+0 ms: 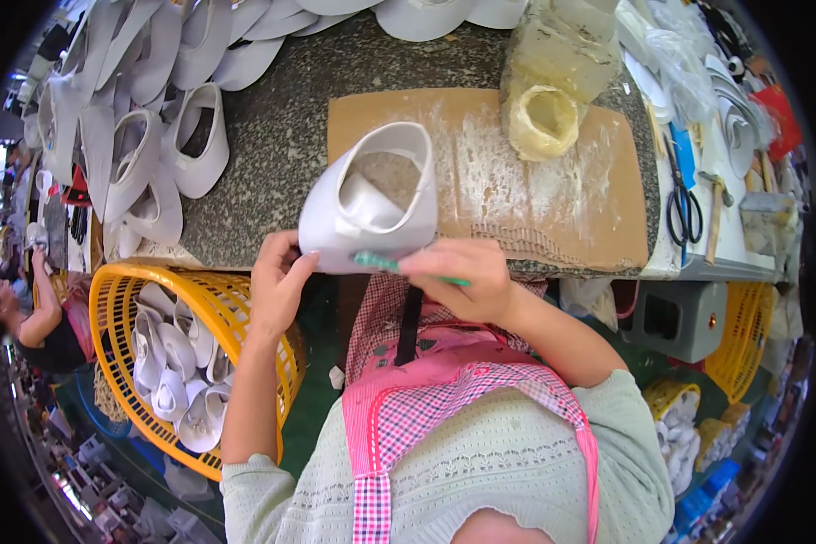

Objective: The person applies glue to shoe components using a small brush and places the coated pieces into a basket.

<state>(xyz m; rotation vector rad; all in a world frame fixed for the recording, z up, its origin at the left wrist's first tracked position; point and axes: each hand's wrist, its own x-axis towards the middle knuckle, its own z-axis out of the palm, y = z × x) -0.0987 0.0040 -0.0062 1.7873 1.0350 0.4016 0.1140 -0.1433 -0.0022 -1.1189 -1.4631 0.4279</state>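
Note:
A white shoe upper [326, 218], with a large oval opening, is at the near edge of the table in front of me. My left hand [275, 279] grips its lower left edge, thumb on the near side. In my right hand [467, 276] is a small green brush [374, 262], much like a toothbrush. Its bristle end lies against the near edge of the upper, while the handle sticks out between my fingers. Part of my left fingers is hidden behind the upper.
A whitish-smeared cardboard sheet [598, 181] covers part of the speckled tabletop [272, 118]. On it stands a crusted, cut-open plastic container [542, 118]. White uppers [199, 136] pile at the left. A yellow basket [109, 290] holds more. Black scissors [684, 213] lie right. Another person [41, 317] is far left.

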